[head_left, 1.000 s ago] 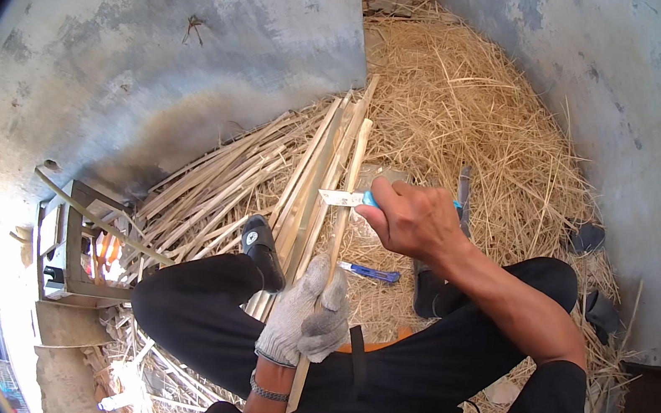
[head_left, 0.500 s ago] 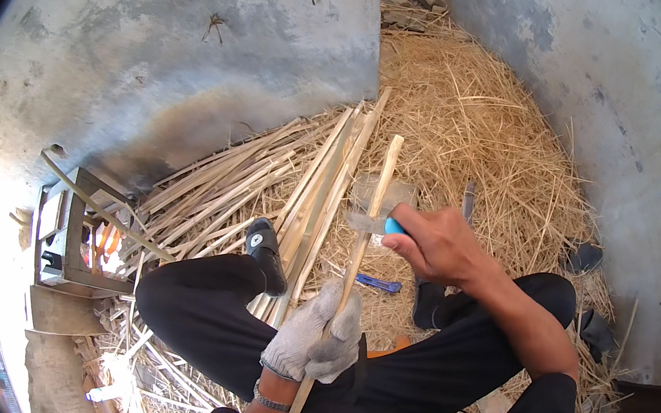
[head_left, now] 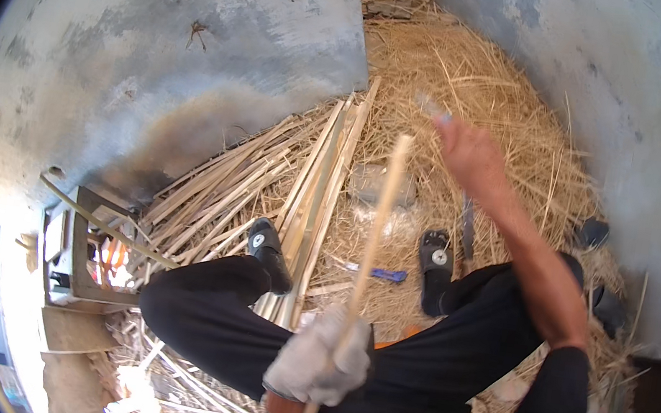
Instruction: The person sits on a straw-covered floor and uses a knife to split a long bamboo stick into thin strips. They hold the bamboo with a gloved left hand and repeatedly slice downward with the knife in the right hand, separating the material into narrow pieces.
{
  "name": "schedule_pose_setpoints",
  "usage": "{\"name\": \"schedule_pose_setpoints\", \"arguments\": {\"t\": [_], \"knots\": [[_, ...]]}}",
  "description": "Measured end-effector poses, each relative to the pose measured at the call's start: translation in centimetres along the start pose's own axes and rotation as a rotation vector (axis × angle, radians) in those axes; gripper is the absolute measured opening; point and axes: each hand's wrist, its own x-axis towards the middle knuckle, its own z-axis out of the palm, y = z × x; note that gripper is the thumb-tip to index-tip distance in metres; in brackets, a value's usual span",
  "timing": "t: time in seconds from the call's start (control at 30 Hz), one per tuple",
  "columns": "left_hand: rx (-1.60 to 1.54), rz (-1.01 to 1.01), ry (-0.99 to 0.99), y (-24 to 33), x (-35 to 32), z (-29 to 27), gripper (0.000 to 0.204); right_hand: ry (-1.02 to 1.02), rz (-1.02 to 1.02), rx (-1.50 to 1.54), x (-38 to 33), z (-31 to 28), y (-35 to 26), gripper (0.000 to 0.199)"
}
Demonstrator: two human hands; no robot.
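My left hand (head_left: 319, 359), in a pale knitted work glove, is closed around a long wooden strip (head_left: 385, 206). The strip stands out away from my body between my knees, and its lower end shows below the glove. My bare right hand (head_left: 473, 155) is raised beyond the strip's far end and to its right, apart from it. Its fingers are wrapped round a knife (head_left: 429, 106); the blade is smeared by motion, and only a bit of the blue handle shows.
Several long strips (head_left: 323, 180) and a pile of thinner ones (head_left: 225, 175) lie at the left by the wall. Straw shavings (head_left: 491, 85) cover the floor. A grey block (head_left: 381, 186), a blue tool (head_left: 387, 274) and a dark blade (head_left: 468, 226) lie near my feet. A wooden frame (head_left: 75, 247) stands left.
My right hand with the knife has moved from the middle of the strip, up and away past its far end. My left hand has shifted slightly with the strip. The view has moved a little.
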Motion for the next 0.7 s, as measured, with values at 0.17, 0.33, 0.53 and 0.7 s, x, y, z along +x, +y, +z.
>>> {"name": "schedule_pose_setpoints", "arguments": {"t": [0.17,0.33,0.53,0.7], "knots": [[-0.241,-0.018,-0.229,1.5,0.5,-1.6,0.056,-0.086,0.076,0.632,0.8,-6.4,-2.2,0.039],[-0.364,0.079,-0.368,1.1,0.9,-2.0,0.059,-0.189,-0.325,0.822,-2.2,-7.3,-7.7,0.039],[-0.522,0.039,-0.387,0.7,1.2,-1.7,0.060,-0.213,-0.320,0.642,-2.7,-6.6,-7.5,0.043],[-0.539,0.040,-0.458,1.4,1.9,-2.3,0.060,-0.191,-0.180,0.511,-2.2,-3.4,-6.9,0.045]]}}
